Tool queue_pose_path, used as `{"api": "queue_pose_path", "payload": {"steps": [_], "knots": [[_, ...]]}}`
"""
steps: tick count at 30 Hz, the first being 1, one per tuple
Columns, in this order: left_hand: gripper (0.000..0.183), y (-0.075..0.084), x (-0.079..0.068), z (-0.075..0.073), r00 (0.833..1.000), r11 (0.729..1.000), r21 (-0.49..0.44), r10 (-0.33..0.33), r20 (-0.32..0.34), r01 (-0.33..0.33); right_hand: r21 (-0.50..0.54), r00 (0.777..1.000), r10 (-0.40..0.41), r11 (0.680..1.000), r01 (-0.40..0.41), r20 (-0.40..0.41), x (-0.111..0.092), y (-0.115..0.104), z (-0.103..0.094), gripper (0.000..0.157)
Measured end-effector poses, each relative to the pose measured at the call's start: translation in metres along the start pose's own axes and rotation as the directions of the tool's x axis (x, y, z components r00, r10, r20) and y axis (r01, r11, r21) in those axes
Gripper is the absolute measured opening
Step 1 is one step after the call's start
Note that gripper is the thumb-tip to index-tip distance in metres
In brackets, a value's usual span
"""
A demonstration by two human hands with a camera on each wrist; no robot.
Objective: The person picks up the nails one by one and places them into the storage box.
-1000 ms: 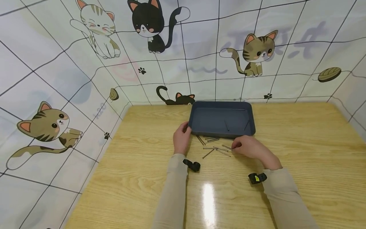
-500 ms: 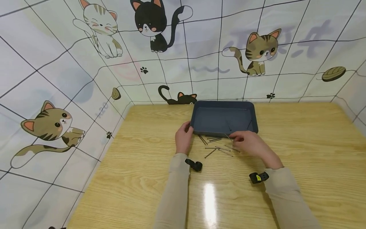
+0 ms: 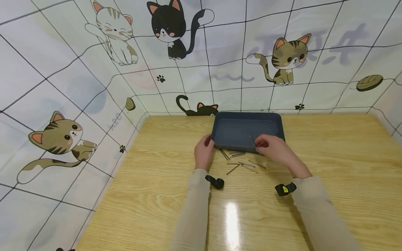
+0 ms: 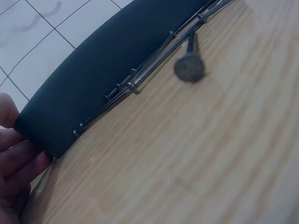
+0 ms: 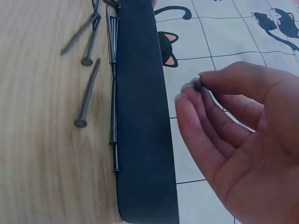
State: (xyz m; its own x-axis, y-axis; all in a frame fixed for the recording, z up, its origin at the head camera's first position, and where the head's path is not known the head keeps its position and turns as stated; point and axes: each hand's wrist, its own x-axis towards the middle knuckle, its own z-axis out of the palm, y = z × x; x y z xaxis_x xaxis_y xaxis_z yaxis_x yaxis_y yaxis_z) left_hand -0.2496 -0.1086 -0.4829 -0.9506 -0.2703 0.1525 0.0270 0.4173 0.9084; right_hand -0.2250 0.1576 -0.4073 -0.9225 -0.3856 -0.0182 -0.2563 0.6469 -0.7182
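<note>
A dark blue-grey rectangular tray (image 3: 232, 130) stands on the wooden table. At its near left corner my left hand (image 3: 203, 153) grips it, fingers against the end wall (image 4: 37, 130) and thumb by the rim. Over the tray's near right part, my right hand (image 3: 276, 150) pinches a nail (image 5: 197, 85) between thumb and fingertips; its head shows in the right wrist view. Along the tray's front wall and nearer to me lie several loose steel nails (image 3: 233, 169). Inside the tray a few nails rest, partly hidden by the right hand.
A white grid-patterned cloth (image 3: 226, 80) with printed cats hangs behind and beside the table. Bare table top (image 3: 150, 181) stretches to both sides of the arms. One nail (image 4: 189, 66) looms close in the left wrist view.
The right hand has picked up a nail from the table and carried it up and forward over the tray's front rim. The left hand has kept its place at the tray corner.
</note>
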Motion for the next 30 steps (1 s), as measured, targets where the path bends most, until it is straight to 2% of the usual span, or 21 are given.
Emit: {"api": "queue_pose_path", "payload": {"steps": [10,17,26,30], "knots": [[0.032,0.001,0.001,-0.002,1.000,1.000,-0.004,0.000,-0.005,0.000,0.018,0.999,0.007,1.000,-0.008,0.037,0.022,0.011,-0.023,0.029],[0.031,0.001,0.000,0.000,1.000,1.000,-0.007,0.004,-0.004,-0.004,0.056,0.998,0.044,0.997,-0.046,0.048,0.038,0.013,-0.039,0.034],[0.031,0.001,0.000,-0.001,1.000,1.000,-0.009,0.004,-0.007,-0.004,0.229,0.991,0.112,0.965,-0.125,0.068,0.066,0.016,-0.041,0.042],[0.032,0.001,0.000,-0.001,1.000,1.000,-0.012,-0.007,-0.004,0.007,0.263,0.990,0.118,0.956,-0.134,0.073,0.076,0.019,-0.041,0.045]]}}
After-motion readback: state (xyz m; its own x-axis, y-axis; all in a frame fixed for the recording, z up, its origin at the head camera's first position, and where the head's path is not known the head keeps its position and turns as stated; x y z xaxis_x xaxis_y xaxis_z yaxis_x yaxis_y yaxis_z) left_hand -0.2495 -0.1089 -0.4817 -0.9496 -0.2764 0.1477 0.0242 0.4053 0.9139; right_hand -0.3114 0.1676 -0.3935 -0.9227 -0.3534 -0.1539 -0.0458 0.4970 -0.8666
